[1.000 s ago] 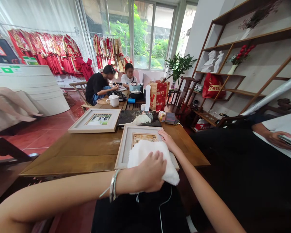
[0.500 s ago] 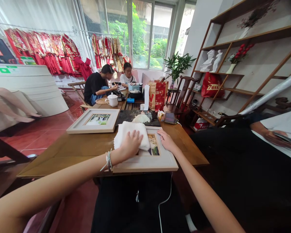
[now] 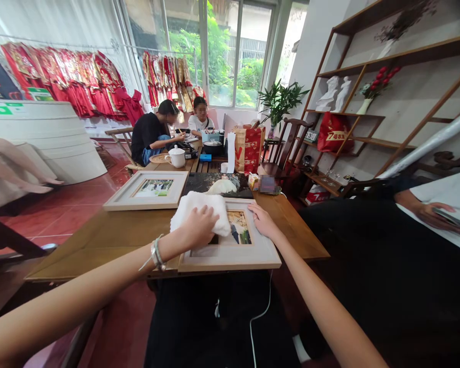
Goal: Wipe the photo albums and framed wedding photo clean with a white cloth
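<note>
On the wooden counter point(image 3: 111, 237), out at 10 o'clock from the person, a far frame point(image 3: 145, 190) lies flat with a photo in it. Next comes the left hand point(image 3: 197, 225). Its fingers are curled down and press on a white cloth point(image 3: 201, 204), bunching it a bit. The cloth sits on the near frame point(image 3: 230, 258), over its top left corner, at about 10 o'clock from the frame's middle. The near frame lies flat right in front of the person, at 12 o'clock. Its long side looks to run from 6 to 12 o'clock. The photo under the glass shows just to the right of the cloth, at 3 o'clock from the left hand, so that hand is the closer one to it. The right hand point(image 3: 262, 221) lies flat on the frame's right edge, fingers straight and close together, holding nothing. Far off at 3 o'clock, another person's hand point(image 3: 429, 213) rests on a lap with a phone.
</note>
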